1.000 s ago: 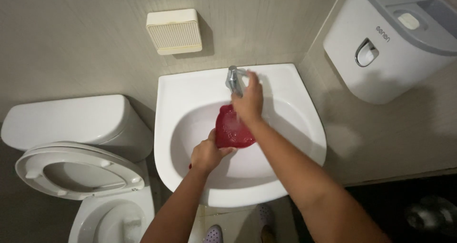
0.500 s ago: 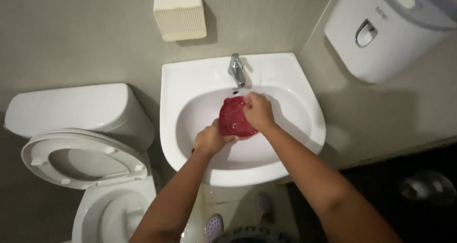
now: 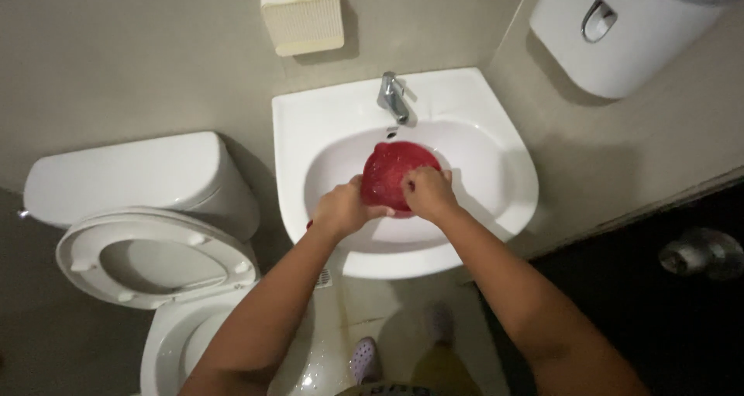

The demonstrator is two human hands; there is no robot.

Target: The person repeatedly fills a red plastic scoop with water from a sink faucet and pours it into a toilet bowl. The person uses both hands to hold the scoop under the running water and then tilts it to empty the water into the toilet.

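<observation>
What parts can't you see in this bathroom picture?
Head view only:
- Sink drain: hidden under the round red cloth in the white ceramic sink.
- Left hand and right hand: fingertips buried in the cloth.
- White wall dispenser: top cut off by the edge.
- Shiny metal object on the dark floor: too dim to identify.

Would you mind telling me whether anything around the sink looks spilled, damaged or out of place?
Only the floor below the sink looks wet and glossy. Both hands, left and right, hold a red cloth in the basin under the tap; nothing looks damaged.
</observation>
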